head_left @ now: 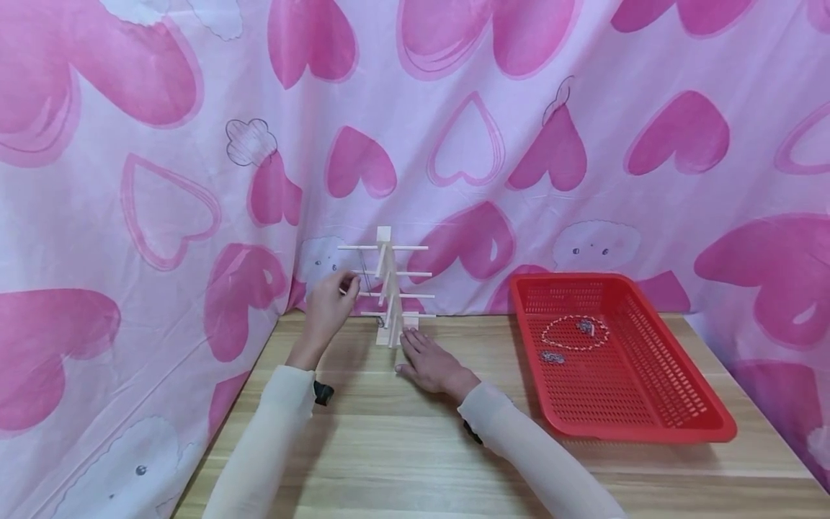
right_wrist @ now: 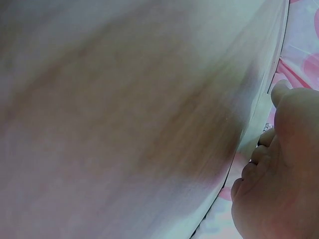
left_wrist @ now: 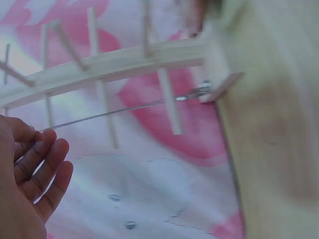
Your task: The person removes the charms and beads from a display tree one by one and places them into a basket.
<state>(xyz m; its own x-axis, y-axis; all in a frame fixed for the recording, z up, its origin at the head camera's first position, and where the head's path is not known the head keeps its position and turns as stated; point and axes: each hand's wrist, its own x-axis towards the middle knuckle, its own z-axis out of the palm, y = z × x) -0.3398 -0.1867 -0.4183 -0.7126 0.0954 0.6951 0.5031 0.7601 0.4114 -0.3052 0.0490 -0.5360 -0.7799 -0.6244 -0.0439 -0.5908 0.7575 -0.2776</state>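
A pale wooden stand (head_left: 392,303) with several rows of thin pegs stands upright near the back of the table. My left hand (head_left: 332,301) is at the left peg ends, thumb and fingertips pinching a thin silvery necklace (left_wrist: 107,114). In the left wrist view its chain runs taut from the fingertips past the pegs, and its shiny pendant (left_wrist: 202,90) is by the stand's base (left_wrist: 224,84). Whether the chain loops over a peg I cannot tell. My right hand (head_left: 436,364) rests with fairly straight fingers on the right of the base; its palm (right_wrist: 279,174) shows in the right wrist view.
To the right on the wooden table (head_left: 389,461) sits a red plastic basket (head_left: 681,432). Inside lie a red-and-white beaded necklace (head_left: 573,349) and small silvery clusters (head_left: 552,357). A pink heart-patterned cloth (head_left: 545,238) hangs behind the table and along its sides.
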